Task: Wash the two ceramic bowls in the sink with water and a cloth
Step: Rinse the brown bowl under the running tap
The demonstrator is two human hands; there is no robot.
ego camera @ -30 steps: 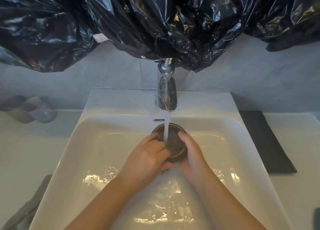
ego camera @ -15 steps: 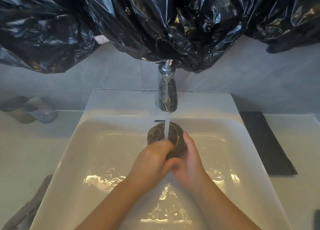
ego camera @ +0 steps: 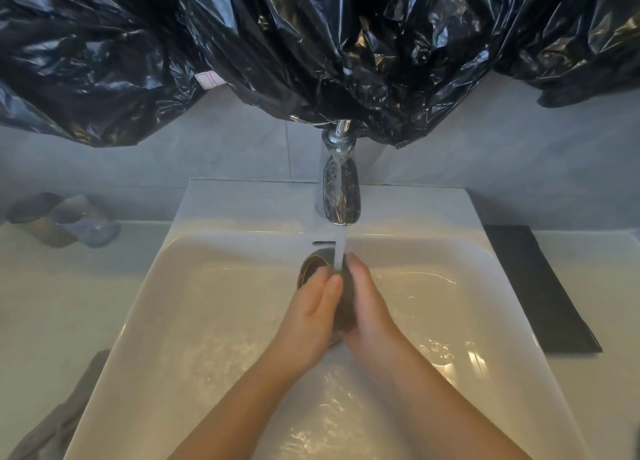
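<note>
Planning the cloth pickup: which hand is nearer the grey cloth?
Left. The left hand holds the bowl on the side toward the grey cloth; the right hand holds its far side.

One head-worn wide-angle view looks down, close over the sink point(ego camera: 242, 203), facing the tap point(ego camera: 341, 189).

holds bowl point(ego camera: 313, 267) between left grip point(ego camera: 311, 316) and right grip point(ego camera: 370, 307) in sink point(ego camera: 242, 203), below tap point(ego camera: 341, 189) at rear | bench point(ego camera: 52, 303) left of sink: cloth point(ego camera: 62, 421) front, cups point(ego camera: 69, 220) rear | bench right: mat point(ego camera: 536, 286)
</note>
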